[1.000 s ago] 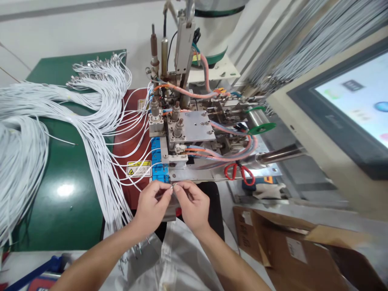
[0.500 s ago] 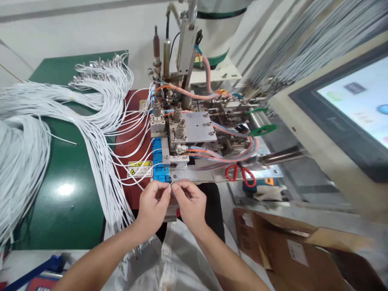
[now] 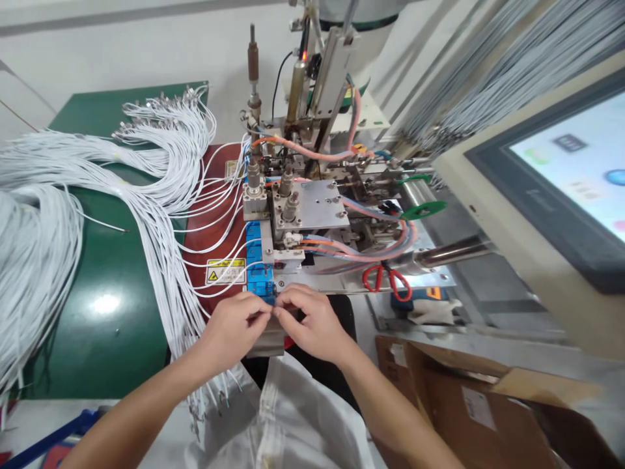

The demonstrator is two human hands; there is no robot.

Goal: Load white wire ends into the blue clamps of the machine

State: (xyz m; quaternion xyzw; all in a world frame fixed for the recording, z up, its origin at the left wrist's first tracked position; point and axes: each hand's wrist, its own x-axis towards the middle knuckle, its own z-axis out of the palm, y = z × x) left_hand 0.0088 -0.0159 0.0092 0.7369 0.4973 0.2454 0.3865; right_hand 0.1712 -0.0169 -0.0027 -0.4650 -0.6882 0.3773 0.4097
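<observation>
My left hand (image 3: 238, 326) and my right hand (image 3: 310, 324) meet tip to tip in front of the machine (image 3: 312, 202), each closed in a pinch. The end of a white cable seems to lie in the left fingertips, mostly hidden. What the right fingertips pinch is too small to make out. Just beyond them is a row of blue cable holders (image 3: 258, 260) along the machine's left edge. Several white cables (image 3: 156, 260) run from the bundle over a red-brown plate (image 3: 215, 228) to these holders.
Cable bundles lie on the green table (image 3: 97, 352) at left. Red-handled scissors (image 3: 387, 281) rest on the machine's front edge, near a green-flanged spool (image 3: 424, 208). A touchscreen (image 3: 576, 169) juts in at right, above a cardboard box (image 3: 469, 397).
Both hands have come slightly lower, the right wrist swinging outward, and remain pinched together. At the back of the machine, the tall upright slide and cylinder have shifted right; a red light shows there.
</observation>
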